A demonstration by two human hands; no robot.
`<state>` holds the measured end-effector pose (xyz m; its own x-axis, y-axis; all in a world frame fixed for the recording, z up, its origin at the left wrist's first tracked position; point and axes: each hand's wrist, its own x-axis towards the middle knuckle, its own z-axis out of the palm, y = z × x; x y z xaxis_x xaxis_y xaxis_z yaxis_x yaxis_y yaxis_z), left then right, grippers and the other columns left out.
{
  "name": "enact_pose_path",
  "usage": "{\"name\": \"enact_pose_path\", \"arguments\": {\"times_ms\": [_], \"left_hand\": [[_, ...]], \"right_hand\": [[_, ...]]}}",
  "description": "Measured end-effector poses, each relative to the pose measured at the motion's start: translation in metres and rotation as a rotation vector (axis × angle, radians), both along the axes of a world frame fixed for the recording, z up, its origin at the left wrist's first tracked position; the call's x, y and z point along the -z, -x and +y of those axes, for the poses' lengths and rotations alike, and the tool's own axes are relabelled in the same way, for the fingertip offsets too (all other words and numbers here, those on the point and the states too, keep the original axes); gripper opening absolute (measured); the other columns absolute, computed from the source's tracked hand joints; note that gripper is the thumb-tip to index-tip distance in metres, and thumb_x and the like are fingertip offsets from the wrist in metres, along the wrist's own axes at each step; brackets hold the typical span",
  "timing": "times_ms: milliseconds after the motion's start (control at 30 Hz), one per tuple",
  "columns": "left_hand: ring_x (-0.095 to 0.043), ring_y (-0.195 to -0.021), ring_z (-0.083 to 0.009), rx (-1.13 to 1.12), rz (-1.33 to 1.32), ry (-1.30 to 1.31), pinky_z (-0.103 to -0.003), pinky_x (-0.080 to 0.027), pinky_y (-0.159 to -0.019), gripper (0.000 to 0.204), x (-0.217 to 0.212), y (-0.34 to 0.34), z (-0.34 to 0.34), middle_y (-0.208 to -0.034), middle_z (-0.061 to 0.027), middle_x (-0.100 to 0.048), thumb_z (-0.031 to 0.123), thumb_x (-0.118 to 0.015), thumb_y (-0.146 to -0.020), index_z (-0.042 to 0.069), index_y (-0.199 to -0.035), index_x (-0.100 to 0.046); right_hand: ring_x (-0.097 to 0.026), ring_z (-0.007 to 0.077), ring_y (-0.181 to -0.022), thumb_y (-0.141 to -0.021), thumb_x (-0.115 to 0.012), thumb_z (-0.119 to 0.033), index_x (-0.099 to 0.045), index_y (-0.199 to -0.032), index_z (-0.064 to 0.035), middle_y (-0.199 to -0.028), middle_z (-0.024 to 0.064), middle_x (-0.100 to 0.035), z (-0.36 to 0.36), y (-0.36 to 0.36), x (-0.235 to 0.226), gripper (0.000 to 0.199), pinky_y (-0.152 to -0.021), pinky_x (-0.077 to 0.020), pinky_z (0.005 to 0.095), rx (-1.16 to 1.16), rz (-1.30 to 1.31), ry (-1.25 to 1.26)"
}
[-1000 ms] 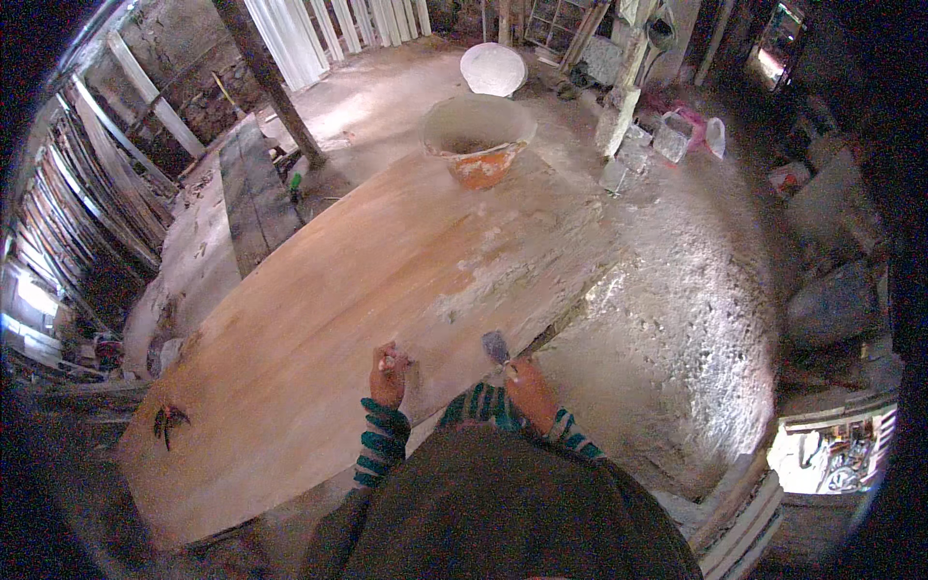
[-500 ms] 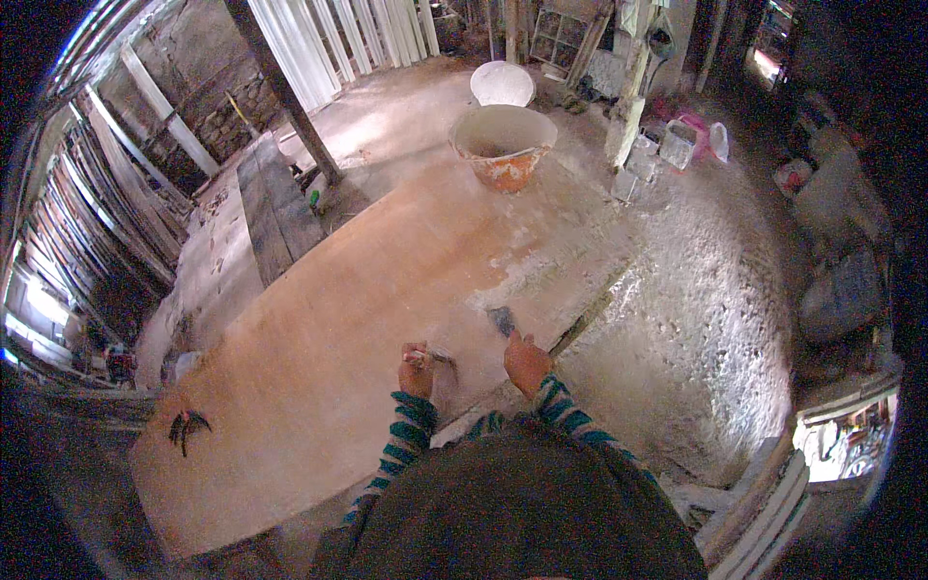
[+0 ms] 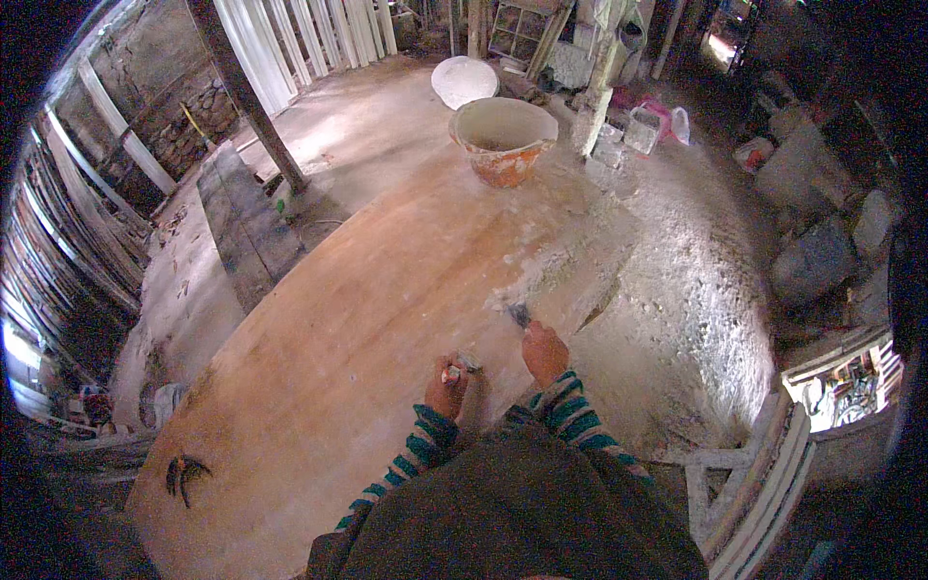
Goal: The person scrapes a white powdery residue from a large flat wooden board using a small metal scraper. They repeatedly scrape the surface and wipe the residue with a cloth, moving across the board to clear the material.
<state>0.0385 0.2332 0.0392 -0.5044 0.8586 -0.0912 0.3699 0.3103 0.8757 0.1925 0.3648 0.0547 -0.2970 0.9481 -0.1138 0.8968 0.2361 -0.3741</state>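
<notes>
My right hand is closed around a putty knife. Its dark flat blade points away from me, at the edge of a patch of whitish plaster on the broad orange-brown board. Lower and to the left, my left hand grips a small tool with a pale handle and a greyish end; its exact kind is unclear. This hand is close over the board. A plaster-crusted orange bucket stands at the board's far end.
Dark pincers lie at the board's near left. A white round tub is behind the bucket. To the right spreads a rough, whitish mound. A dark wooden post rises beyond the board's left edge; a plank lies there.
My view has shifted. My left hand has moved right and nearer to me, turning its tool more upright. The putty knife in my right hand has moved slightly right and farther out.
</notes>
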Motion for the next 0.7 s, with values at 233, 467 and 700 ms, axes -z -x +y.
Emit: {"name": "enact_pose_path", "arguments": {"times_ms": [233,467,700], "left_hand": [[-0.061,-0.074,-0.0304,0.119,0.088,-0.045,-0.037,-0.048,-0.063,0.04,0.035,0.011,-0.009,-0.093,-0.0096,-0.057,0.017,-0.057,-0.082,0.009,-0.119,-0.042],[-0.06,-0.082,-0.0281,0.195,-0.001,-0.169,-0.034,-0.048,-0.071,0.049,0.046,0.022,-0.018,-0.098,-0.0066,-0.057,0.011,-0.06,-0.079,0.01,-0.123,-0.039],[-0.06,-0.081,-0.0261,0.248,-0.087,-0.36,-0.032,-0.048,-0.07,0.057,0.041,0.019,-0.015,-0.094,-0.0036,-0.056,0.008,-0.063,-0.075,0.009,-0.125,-0.036]], "right_hand": [[-0.058,0.0351,-0.074,-0.082,-0.049,-0.025,-0.053,-0.099,-0.0056,-0.087,0.0186,-0.056,-0.022,0.013,0.028,0.026,-0.063,-0.0479,0.0461,-0.008,-0.105,0.016],[-0.057,0.0384,-0.074,-0.081,-0.05,-0.026,-0.051,-0.1,-0.0067,-0.087,0.0193,-0.056,0.003,0.029,-0.015,0.027,-0.064,-0.0466,0.0495,0.017,0.027,0.005],[-0.058,0.038,-0.074,-0.083,-0.049,-0.024,-0.05,-0.101,-0.0071,-0.084,0.0189,-0.057,-0.027,0.015,0.01,0.025,-0.064,-0.0479,0.048,0.087,-0.03,-0.095]]}}
